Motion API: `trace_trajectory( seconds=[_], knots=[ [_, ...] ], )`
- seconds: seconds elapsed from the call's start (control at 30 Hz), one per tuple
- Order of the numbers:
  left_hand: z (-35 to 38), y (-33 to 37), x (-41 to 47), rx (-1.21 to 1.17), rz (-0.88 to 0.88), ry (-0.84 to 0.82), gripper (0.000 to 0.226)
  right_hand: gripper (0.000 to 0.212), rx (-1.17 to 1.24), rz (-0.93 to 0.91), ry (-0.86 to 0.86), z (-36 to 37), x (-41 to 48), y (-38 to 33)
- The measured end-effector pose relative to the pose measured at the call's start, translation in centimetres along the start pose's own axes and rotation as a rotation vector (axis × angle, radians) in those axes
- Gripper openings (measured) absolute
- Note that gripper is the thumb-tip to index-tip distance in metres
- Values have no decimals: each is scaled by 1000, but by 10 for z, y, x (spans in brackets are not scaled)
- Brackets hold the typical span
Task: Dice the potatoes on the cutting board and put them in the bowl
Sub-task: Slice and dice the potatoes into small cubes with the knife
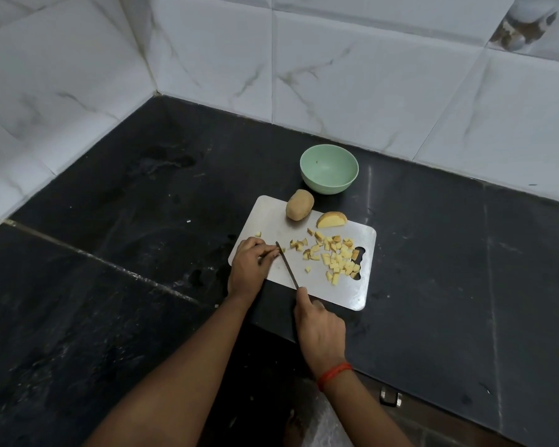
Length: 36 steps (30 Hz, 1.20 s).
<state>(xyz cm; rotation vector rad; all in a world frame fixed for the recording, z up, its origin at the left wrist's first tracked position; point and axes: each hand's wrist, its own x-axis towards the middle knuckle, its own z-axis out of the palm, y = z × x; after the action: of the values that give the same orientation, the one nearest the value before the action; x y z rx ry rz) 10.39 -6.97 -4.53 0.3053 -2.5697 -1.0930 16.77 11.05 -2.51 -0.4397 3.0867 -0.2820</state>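
Where the black stone counter (pixel 110 285) reaches its near edge, the right hand (pixel 320 330) grips the handle of a slim dark-bladed knife (pixel 288 267). The fingers are curled round the handle, which they hide, and the forefinger lies straight along the blade's back. A red thread band (pixel 334 375) circles that wrist. The blade runs diagonally over the near left part of the rectangular steel cutting board (pixel 339 296), with its tip toward the board's left edge. The left hand (pixel 250 266) rests at that left edge with its fingers bent and bunched together. Their tips pinch a small potato piece (pixel 282 250) against the board beside the blade tip. Diced pale-yellow potato cubes (pixel 336 256) lie scattered across the board's right half, densest by the handle slot at the right edge. One stray cube (pixel 258 234) lies near the far left corner. A cut potato half (pixel 331 220), cut face toward the near edge, and a whole brown potato (pixel 299 204) sit at the board's far edge. Just beyond them a round mint-green bowl (pixel 329 185) stands on the counter, near the white marble-tiled wall (pixel 368 75).
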Motion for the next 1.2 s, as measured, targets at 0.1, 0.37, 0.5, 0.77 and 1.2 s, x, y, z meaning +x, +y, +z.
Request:
trace_trajectory(
  seconds=[0.1, 0.37, 0.5, 0.77, 1.2],
  knots=[
    [-1, 0, 0, -45, -23, 11, 23, 31, -32, 3, 56, -1, 2, -2],
    [-4, 4, -3, -108, -23, 39, 17, 19, 149, 67, 191, 3, 13, 7],
    [-3, 3, -2, -73, 22, 15, 15, 14, 198, 40, 211, 7, 13, 8],
    [-3, 2, 0, -53, 29, 24, 14, 27, 171, 22, 173, 6, 19, 0],
    [-2, 2, 0, -65, -15, 21, 12, 20, 3, 32, 66, 6, -7, 5]
  ],
)
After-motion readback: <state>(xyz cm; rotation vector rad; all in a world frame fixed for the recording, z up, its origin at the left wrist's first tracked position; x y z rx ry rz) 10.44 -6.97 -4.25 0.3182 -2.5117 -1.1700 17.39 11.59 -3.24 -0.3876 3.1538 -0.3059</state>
